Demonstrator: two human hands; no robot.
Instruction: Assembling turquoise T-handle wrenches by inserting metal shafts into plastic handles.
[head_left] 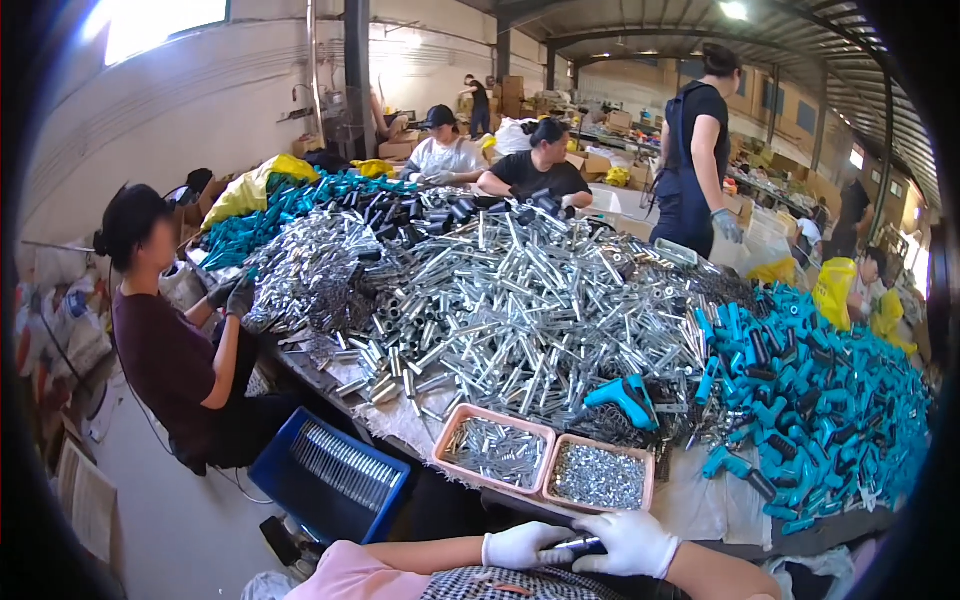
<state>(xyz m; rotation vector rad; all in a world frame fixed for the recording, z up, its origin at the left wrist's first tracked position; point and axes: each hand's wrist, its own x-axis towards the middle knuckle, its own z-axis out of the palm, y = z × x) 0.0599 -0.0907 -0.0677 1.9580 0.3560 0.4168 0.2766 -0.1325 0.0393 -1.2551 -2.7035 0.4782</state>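
Note:
My left hand [522, 547], in a white glove, is closed on one end of a small shiny metal cylinder [580, 544] with a dark part. The white-gloved right hand [634, 545] closes round its other end, close to my body. Just beyond my hands, at the table edge, two pink trays stand side by side. Slim metal pins fill the left tray [441, 452]; the right tray [650, 490] holds small silvery pieces. Behind them lies a teal gun-shaped plastic housing [625, 400] against a big heap of metal tubes [520, 310].
A blue bin [285, 440] with rows of metal tubes stands left of the table. Teal housings [830, 410] are piled at the right, more [300, 200] at the far left. A person in dark clothes [170, 340] sits at left; others work across the table.

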